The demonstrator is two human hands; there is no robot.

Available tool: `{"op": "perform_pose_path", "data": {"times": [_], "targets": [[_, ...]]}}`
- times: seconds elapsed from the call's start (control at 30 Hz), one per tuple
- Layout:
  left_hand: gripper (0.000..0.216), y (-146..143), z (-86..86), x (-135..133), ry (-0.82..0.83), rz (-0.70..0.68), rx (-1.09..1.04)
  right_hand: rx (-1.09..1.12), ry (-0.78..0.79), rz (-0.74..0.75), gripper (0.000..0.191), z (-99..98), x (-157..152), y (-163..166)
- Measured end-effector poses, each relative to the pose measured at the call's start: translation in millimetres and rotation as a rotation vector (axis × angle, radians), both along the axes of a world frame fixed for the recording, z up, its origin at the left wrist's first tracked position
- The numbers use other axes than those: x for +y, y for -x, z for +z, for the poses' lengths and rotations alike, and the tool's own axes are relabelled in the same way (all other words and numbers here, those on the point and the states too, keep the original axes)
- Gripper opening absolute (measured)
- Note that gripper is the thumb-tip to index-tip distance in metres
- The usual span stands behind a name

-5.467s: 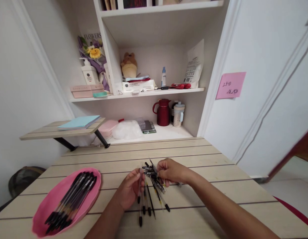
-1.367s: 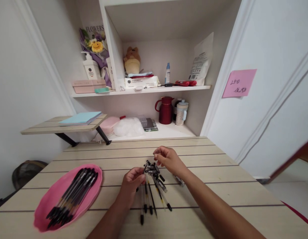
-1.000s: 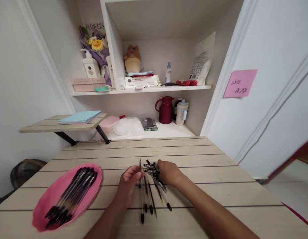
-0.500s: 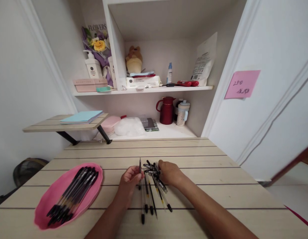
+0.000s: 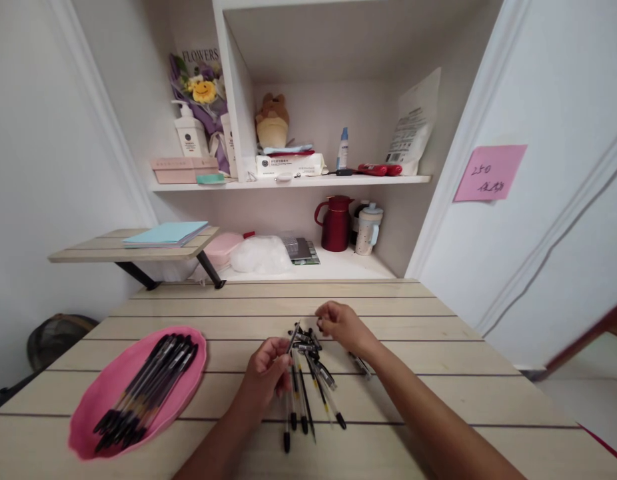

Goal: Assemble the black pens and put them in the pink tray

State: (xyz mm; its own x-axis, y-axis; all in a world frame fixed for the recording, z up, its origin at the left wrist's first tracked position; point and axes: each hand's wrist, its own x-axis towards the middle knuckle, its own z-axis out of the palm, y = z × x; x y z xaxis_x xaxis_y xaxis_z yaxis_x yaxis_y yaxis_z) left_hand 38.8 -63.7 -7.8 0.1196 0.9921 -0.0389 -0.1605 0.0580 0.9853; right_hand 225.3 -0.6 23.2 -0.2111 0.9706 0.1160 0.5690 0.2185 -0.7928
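My left hand [image 5: 268,373] pinches a pen [image 5: 293,338], its tip pointing up and tilted right. To the right, my right hand [image 5: 341,327] is raised a little, thumb and fingers closed on a small dark thing that looks like a pen cap [image 5: 319,325]. Between the hands lies a loose pile of black pen caps [image 5: 304,339]. Several uncapped pens [image 5: 303,400] fan out below the pile toward me, black ends nearest. More dark pieces [image 5: 359,365] lie partly behind my right forearm. A pink oval tray [image 5: 83,427] at the left holds many black pens [image 5: 148,387].
The slatted wooden table [image 5: 438,387] reaches back to a white shelf unit [image 5: 288,183]. On it stand a red jug [image 5: 336,223], a light cup [image 5: 369,230] and a plastic bag [image 5: 261,255]. A small raised stand [image 5: 88,250] with blue paper [image 5: 166,233] is at back left.
My right hand has lifted up and away from the cap pile. The pen in my left hand has tilted to the right. Dark pieces beside my right forearm now show.
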Motion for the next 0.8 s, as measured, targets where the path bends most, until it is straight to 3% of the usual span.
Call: {"op": "perform_pose_path", "data": {"times": [0.07,0.17,0.43,0.67,0.8], "targets": [[0.028,-2,-0.6,-2,-0.004,-0.039,0.02,0.491,0.037,0.013,0.022,6.2,-2,4],[0.028,-4,-0.7,-5,-0.009,-0.059,0.029,0.837,0.067,0.04,0.027,12.7,-8,12],[0.03,-5,2.9,-6,-0.002,-0.03,0.014,0.819,0.132,0.096,0.023,18.4,-20,23],[0.03,-6,2.5,-6,0.009,0.003,-0.016,0.874,0.19,0.084,0.035,5.5,-21,33],[0.027,-6,3.5,-7,0.022,0.021,-0.042,0.892,0.26,0.1,0.031,-0.7,-22,37]]}}
